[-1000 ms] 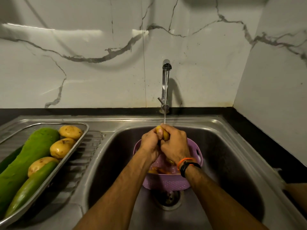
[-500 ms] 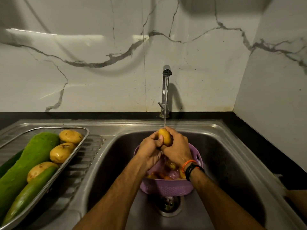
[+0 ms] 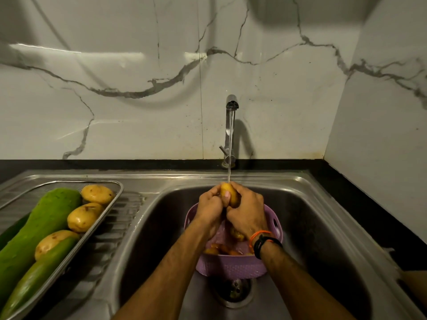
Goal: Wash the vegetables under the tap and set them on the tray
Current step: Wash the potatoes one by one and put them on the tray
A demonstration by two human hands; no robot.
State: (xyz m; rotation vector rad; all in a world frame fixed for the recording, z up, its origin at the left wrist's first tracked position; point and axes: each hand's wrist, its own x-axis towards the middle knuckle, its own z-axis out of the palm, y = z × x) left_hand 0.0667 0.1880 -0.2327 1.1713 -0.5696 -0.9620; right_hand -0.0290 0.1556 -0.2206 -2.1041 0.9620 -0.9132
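A yellow potato [image 3: 231, 194] is held under the running tap [image 3: 231, 125], gripped between my left hand [image 3: 211, 207] and my right hand [image 3: 248, 209], with the left thumb across its front. The water stream lands on its top. Below my hands a purple colander [image 3: 231, 264] sits in the sink [image 3: 312, 227] with more vegetables in it, partly hidden by my wrists. On the drainboard at left stands a metal tray [image 3: 115, 195] with three potatoes [image 3: 98, 194] and two long green gourds [image 3: 44, 227].
The sink drain [image 3: 233, 289] lies just in front of the colander. A marble wall rises behind the tap and along the right. A black counter strip [image 3: 369, 215] runs at the right of the sink.
My hands have turned the potato under the stream, so more of it shows between them. The view has tilted up slightly.
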